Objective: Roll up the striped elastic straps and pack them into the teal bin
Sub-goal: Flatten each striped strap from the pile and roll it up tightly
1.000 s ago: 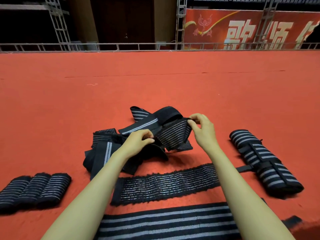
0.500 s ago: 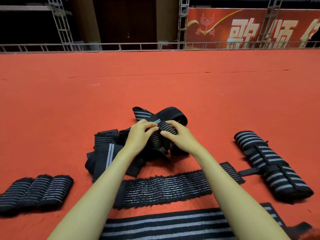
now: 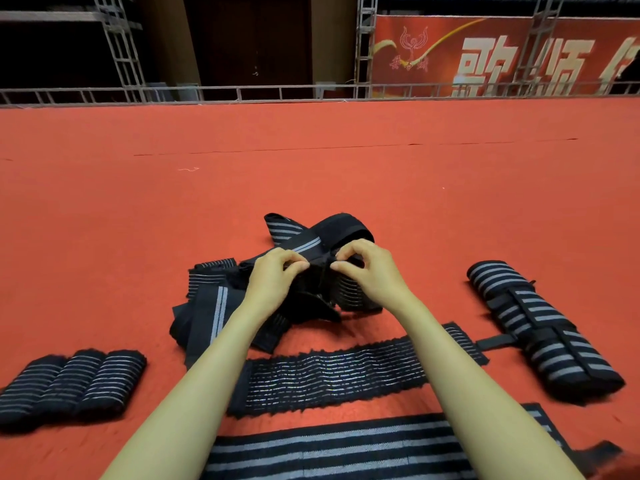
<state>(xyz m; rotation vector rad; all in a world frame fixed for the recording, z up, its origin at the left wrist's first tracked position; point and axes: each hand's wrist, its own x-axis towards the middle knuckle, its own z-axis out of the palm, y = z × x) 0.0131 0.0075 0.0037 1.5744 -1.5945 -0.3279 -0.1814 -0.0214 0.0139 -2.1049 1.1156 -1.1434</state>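
Note:
A tangled heap of black elastic straps with grey stripes (image 3: 214, 306) lies in the middle of the red carpet. Both hands work on one strap (image 3: 349, 289) lifted from the heap. My left hand (image 3: 273, 278) pinches its upper edge, and my right hand (image 3: 370, 271) pinches the same edge close beside it, thumbs and forefingers almost touching. Three rolled straps (image 3: 72, 382) lie side by side at the lower left. A flat strap (image 3: 332, 375) lies under my forearms. No teal bin is in view.
A bundle of wide striped straps (image 3: 543, 330) lies at the right. Another wide striped strap (image 3: 346, 448) spreads along the bottom edge. Bare red carpet (image 3: 311, 168) stretches far ahead to a metal truss rail (image 3: 242, 91) and a red banner (image 3: 485, 53).
My right hand came in from the right and now pinches the strap right beside my left hand. The strap, held stretched out a second ago, is now bunched between both hands.

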